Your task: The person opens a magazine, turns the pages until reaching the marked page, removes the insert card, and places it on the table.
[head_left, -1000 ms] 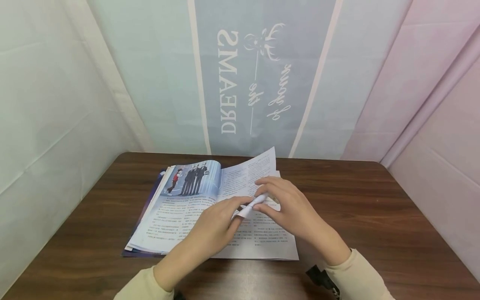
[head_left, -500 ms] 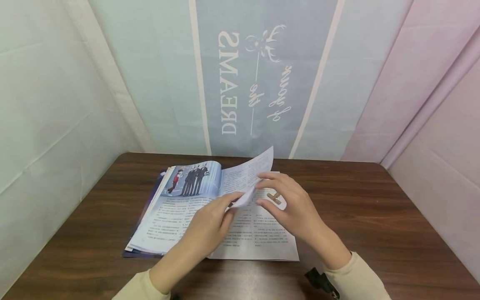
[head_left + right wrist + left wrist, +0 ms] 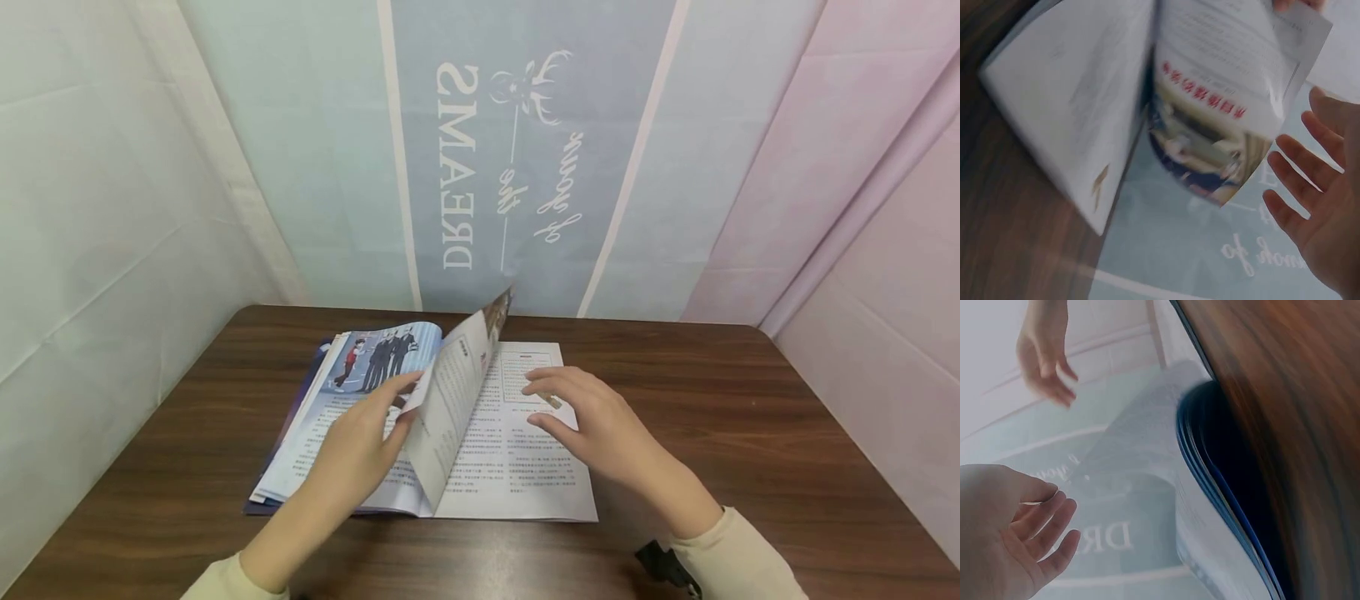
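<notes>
Currently, left hand (image 3: 358,435) pinching lifted page (image 3: 448,412) of open magazine (image 3: 517,496); right hand (image 3: 596,417) loosely spread nearby.

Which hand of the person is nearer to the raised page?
Left. The left hand pinches the raised page by its edge; the right hand is to its right, not touching it.

Open magazine (image 3: 513,467), raised page (image 3: 448,412) in left grip (image 3: 360,437)
</notes>
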Demonstrator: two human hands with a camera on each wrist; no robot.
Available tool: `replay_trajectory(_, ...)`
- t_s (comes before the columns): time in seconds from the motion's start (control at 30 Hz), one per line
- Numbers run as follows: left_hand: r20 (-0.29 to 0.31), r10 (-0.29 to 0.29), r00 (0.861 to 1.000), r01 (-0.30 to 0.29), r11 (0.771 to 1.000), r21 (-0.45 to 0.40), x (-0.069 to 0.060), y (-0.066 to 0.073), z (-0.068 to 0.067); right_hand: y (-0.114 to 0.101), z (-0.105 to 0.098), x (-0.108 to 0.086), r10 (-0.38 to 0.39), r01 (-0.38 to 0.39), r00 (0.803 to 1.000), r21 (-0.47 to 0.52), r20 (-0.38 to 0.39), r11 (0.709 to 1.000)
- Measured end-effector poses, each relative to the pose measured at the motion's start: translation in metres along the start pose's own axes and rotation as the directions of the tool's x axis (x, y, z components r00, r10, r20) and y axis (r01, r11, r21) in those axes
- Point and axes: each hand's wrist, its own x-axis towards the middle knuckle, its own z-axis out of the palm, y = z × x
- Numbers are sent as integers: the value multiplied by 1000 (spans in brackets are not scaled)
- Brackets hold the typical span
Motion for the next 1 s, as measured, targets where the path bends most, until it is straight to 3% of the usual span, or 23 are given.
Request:
replay_trajectory(0.2, 14, -50, 999, 49, 996, 69, -10, -23, -17, 11, 1, -12, 62, -58, 979, -28, 193, 998)
replay_trajectory(0.47, 36, -119, 992, 113, 983, 148, -25, -48, -41, 22, 3, -30, 140, -143, 919, -21, 370, 990)
replay_trajectory(0.6, 61, -147, 987, 136, 979, 153, -34, -57, -45, 26, 3, -39, 157, -171, 894, -3, 419, 985)
replay_trajectory(1.0, 203, -255, 945, 210, 953, 217, -51, -78, -50, 37, 2, -56, 161, -157, 867, -49, 471, 986)
